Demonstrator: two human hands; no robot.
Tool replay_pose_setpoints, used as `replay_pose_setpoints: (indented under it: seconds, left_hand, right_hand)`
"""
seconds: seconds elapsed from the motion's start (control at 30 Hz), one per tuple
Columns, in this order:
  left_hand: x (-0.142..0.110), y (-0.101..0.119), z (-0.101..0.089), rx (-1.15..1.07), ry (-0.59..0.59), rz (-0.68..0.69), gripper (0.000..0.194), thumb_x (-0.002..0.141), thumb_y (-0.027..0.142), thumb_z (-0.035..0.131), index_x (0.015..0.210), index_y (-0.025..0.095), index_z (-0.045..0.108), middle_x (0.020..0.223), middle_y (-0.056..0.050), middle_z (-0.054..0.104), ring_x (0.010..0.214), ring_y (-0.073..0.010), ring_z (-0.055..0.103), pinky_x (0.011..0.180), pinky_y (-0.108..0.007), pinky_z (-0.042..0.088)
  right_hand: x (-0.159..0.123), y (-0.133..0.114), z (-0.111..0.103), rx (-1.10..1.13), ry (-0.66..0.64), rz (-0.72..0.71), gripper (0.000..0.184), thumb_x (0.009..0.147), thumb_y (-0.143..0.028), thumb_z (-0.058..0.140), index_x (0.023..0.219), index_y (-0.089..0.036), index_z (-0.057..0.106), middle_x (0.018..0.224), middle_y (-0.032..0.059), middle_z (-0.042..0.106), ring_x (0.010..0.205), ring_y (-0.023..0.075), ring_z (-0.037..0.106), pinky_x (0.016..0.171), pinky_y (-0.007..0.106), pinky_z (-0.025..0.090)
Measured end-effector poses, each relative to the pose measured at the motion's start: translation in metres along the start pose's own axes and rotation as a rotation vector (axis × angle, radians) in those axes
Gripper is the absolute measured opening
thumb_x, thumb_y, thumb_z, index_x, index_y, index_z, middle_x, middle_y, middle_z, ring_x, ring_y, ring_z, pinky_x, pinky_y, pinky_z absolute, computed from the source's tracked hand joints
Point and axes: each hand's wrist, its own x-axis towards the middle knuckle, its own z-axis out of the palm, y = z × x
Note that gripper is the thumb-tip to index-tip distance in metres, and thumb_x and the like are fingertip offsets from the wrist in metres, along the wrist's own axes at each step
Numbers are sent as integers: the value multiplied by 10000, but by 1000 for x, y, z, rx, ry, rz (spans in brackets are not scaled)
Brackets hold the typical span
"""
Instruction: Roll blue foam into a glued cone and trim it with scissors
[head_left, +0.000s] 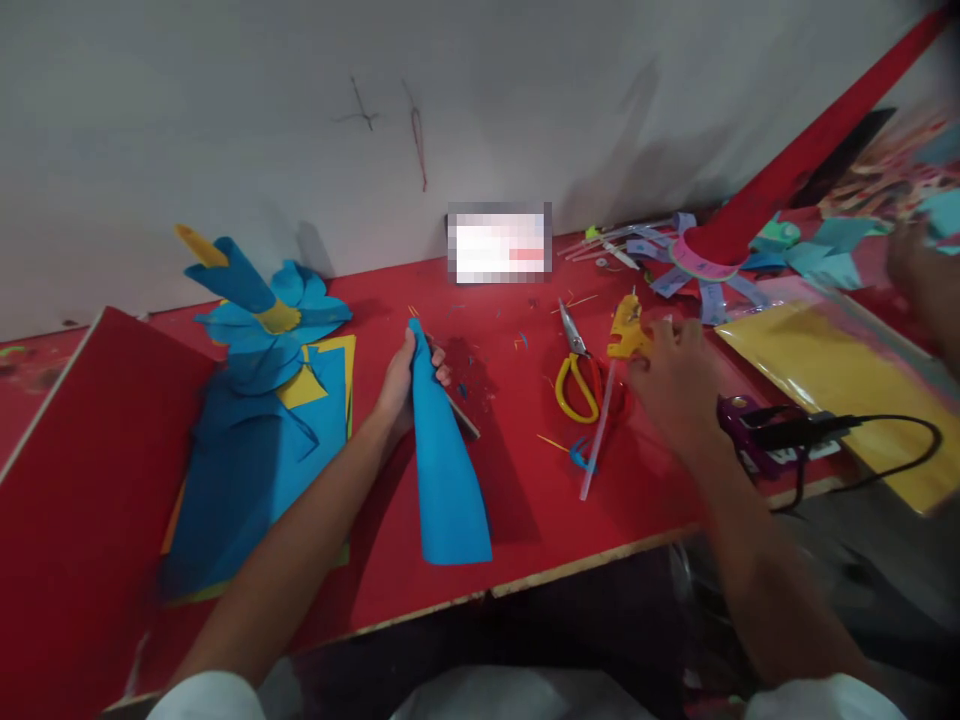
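My left hand (401, 385) is closed around the narrow top of a blue paper cone (450, 480), whose wide end points toward me. Behind the cone, the edge of a thin, flat object shows below my fingers; its kind is hidden. On the right, my right hand (679, 375) has its fingers on the handle of a yellow hot glue gun (624, 325). A clear glue stick (598, 440) sticks out of the gun's back end. Scissors (577, 375) with yellow and red handles lie just left of the gun.
Blue and yellow sheets (255, 500) lie at left under a blue paper flower (255, 300). A red board (97, 500) rises at far left. A tall red paper cone (810, 150), a purple power strip (765, 435) and a yellow packet (840, 370) occupy the right. Another person's hand (922, 265) shows there.
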Motion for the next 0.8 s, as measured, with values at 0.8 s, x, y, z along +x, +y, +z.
replay_pose_setpoints:
  seconds: [0.8]
  left_hand:
    - [10,-11,-14,-2,-163,106,486,1067,607,510,1236,161,603,686,23,588,477,-113,551,480,-225,490]
  right_hand:
    - [21,-163,20,997,140,-270,276,973,-453,677,1117,-220,706,987,64,741,850,229,693,801,402,596]
